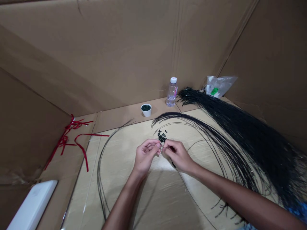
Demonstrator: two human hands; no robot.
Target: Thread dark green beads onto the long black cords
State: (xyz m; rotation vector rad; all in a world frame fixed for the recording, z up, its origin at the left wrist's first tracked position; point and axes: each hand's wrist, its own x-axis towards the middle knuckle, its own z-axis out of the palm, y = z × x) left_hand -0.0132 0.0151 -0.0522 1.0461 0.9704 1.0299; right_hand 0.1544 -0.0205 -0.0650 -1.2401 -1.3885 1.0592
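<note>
My left hand and my right hand meet at their fingertips over the middle of the table, both pinching. Between the fingers of my right hand runs a thin dark cord, which trails down toward the table's front edge. Dark beads show on it just below that hand. What my left thumb and forefinger pinch is too small to make out. Just beyond the fingertips lies a loose pile of small black beads. A white cup filled with dark green beads stands farther back.
Bundles of black cords curve across the right side, with a thicker bundle behind. Several loose cords arc at the left. A water bottle, plastic bag, red ribbons and white box surround the table. Cardboard walls enclose it.
</note>
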